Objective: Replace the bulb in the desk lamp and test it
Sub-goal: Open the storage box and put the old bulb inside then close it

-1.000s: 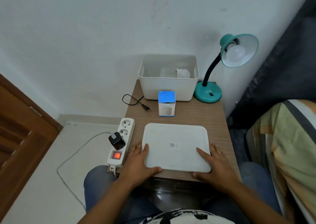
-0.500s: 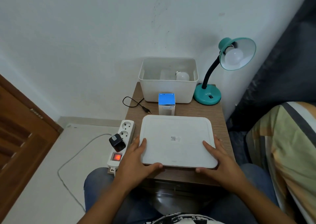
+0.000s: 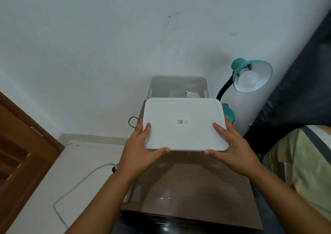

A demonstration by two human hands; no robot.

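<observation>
A flat white lid [image 3: 184,124] hangs in the air over the small wooden table [image 3: 193,183], just in front of the white bin [image 3: 179,83]. My left hand [image 3: 141,149] grips its near left corner and my right hand [image 3: 231,149] grips its near right corner. A loose bulb [image 3: 192,94] lies inside the bin. The teal desk lamp [image 3: 250,76] stands at the back right with a white bulb [image 3: 248,80] in its shade. The lid hides the blue bulb box and most of the lamp's base.
The lamp's black cord [image 3: 132,122] loops at the table's back left edge. A white cable [image 3: 78,185] trails over the floor on the left. A brown wooden door [image 3: 19,155] is at far left, striped bedding [image 3: 304,162] at right, a white wall behind.
Both hands have lifted the lid off the table and carried it up and away toward the bin. The view has tilted up; the power strip and blue box are now out of sight.
</observation>
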